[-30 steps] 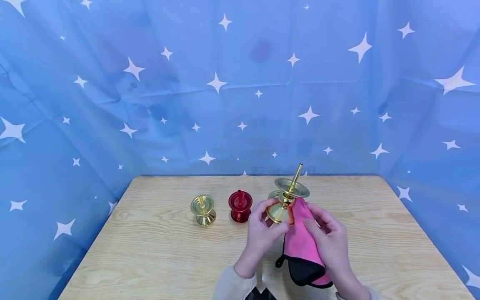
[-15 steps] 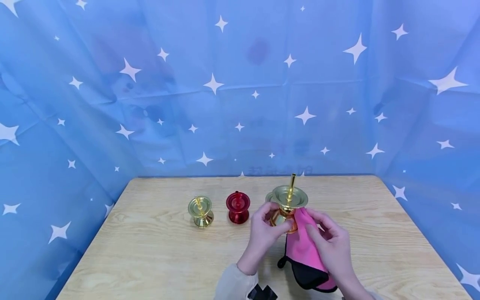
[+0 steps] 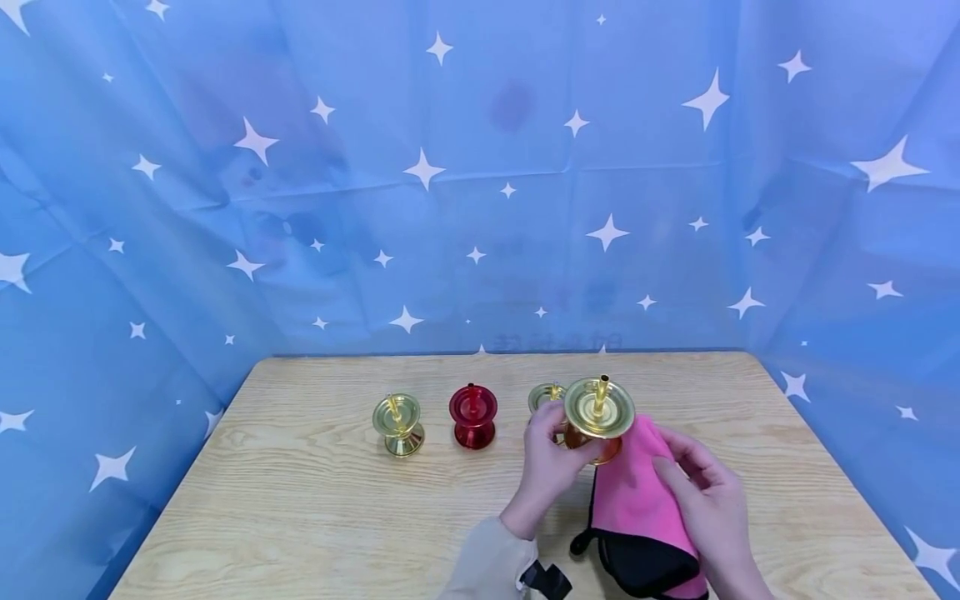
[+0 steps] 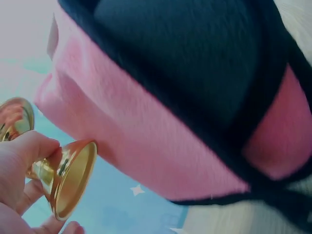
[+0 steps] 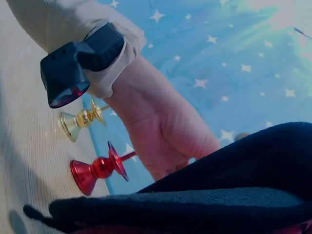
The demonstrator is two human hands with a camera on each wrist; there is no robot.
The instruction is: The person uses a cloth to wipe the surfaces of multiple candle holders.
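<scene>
My left hand [image 3: 553, 460] grips a gold candle holder [image 3: 600, 410] by its flared base, above the table. Its round dish and hollow stem tilt toward the head camera. In the left wrist view, thumb and fingers curl round the narrow waist and base of this holder [image 4: 73, 180]. My right hand [image 3: 711, 504] pinches a pink cloth [image 3: 637, 487] with black edging, which hangs just right of the holder. Cloth and base overlap in the head view; whether they touch is hard to tell. The right hand's fingertips are partly behind the cloth.
Behind my left hand stands another gold candle holder [image 3: 542, 395], partly hidden. Farther left are a red candle holder [image 3: 473, 417] and a gold one [image 3: 400, 423], both upright on the wooden table [image 3: 315, 500]. A blue starry curtain [image 3: 480, 183] encloses the back and sides.
Both hands have shifted right, carrying the holder and the cloth. The holder's dish has tipped toward the head camera, and the gold holder behind it shows more. The head view has shifted slightly.
</scene>
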